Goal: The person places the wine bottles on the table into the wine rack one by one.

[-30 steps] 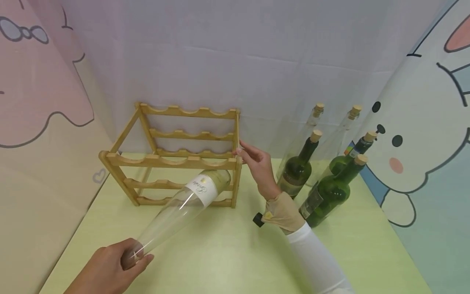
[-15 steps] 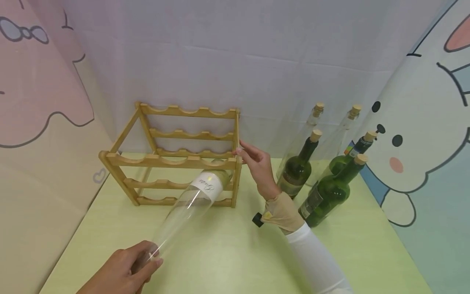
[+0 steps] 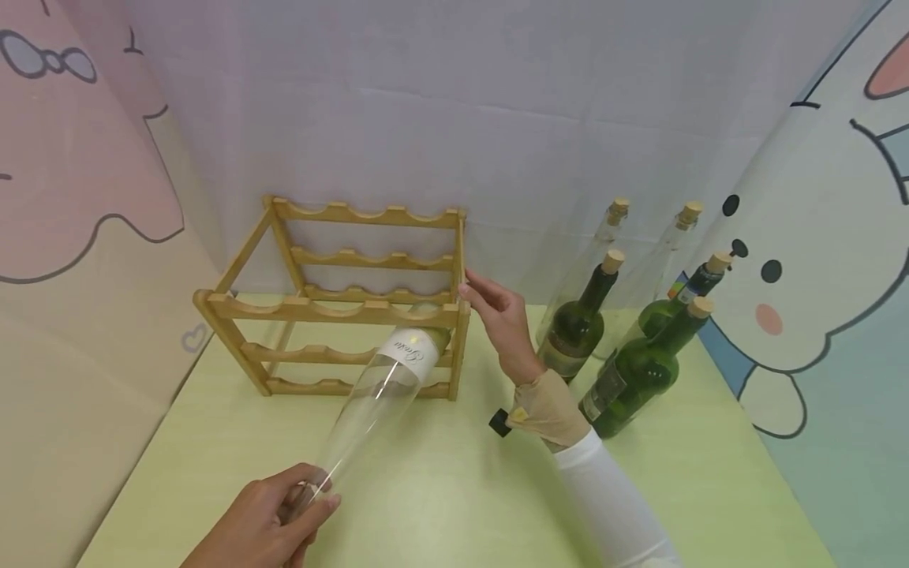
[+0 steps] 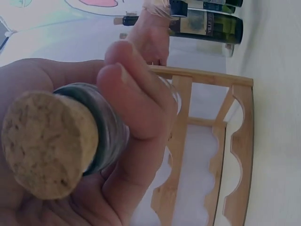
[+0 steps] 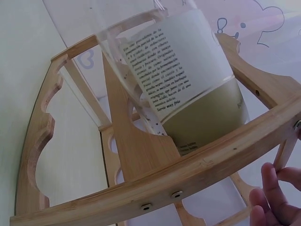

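My left hand (image 3: 266,517) grips the neck of a clear glass bottle (image 3: 372,406), stoppered with a cork (image 4: 44,143). The bottle slants away to the right, its white-labelled base end passing under the top front rail of the wooden wine rack (image 3: 334,310) at the right-hand end. In the right wrist view the bottle's label (image 5: 176,61) and yellowish base show beside the scalloped rail. My right hand (image 3: 504,319) holds the rack's right side, with fingers (image 5: 273,188) at the side bar; part of that grip is hidden.
To the right stand corked bottles: a dark one (image 3: 574,331), a green one (image 3: 639,371), another green one behind and two clear ones at the back. A small black object (image 3: 500,423) is near my right wrist. A pale curtain (image 3: 426,118) hangs behind the table (image 3: 426,505).
My left hand has moved right and slightly forward with the bottle, whose base end now lies further into the rack. The right hand and the rack have stayed in place.
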`<move>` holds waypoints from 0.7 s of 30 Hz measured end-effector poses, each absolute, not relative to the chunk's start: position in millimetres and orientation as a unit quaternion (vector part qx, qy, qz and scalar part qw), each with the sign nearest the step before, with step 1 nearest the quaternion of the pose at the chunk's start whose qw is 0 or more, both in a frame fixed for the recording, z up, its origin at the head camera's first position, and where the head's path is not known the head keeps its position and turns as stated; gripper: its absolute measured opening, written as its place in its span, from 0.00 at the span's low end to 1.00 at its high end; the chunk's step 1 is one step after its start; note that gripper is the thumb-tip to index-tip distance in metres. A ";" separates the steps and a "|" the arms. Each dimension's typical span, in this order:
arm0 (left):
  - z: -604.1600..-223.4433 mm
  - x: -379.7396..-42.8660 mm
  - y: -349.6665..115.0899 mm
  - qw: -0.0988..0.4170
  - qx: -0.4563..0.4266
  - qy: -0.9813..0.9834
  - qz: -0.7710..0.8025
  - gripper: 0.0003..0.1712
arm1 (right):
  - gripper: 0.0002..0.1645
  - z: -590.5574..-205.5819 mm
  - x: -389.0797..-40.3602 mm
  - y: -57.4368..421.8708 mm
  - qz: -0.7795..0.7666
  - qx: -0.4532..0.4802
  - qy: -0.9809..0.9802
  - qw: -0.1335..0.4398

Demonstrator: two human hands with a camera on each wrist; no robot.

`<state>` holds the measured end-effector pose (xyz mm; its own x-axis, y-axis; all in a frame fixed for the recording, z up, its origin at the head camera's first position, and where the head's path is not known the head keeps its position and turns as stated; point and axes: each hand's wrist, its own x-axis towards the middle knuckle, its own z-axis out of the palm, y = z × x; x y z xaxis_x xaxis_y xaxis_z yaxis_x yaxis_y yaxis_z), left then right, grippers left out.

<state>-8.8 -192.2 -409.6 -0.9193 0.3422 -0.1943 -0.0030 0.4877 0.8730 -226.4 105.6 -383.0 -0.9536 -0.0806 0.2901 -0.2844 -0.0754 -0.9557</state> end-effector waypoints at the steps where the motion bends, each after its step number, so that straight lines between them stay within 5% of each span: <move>1: -409.8 -8.9 -191.2 0.172 0.098 0.844 0.499 0.18 | 0.29 -382.6 -226.5 105.8 0.721 0.136 -0.676 0.071; 21: -419.7 -15.7 -152.6 0.189 -0.013 0.803 0.565 0.27 | 0.30 -384.8 -225.0 107.6 0.717 0.160 -0.675 0.067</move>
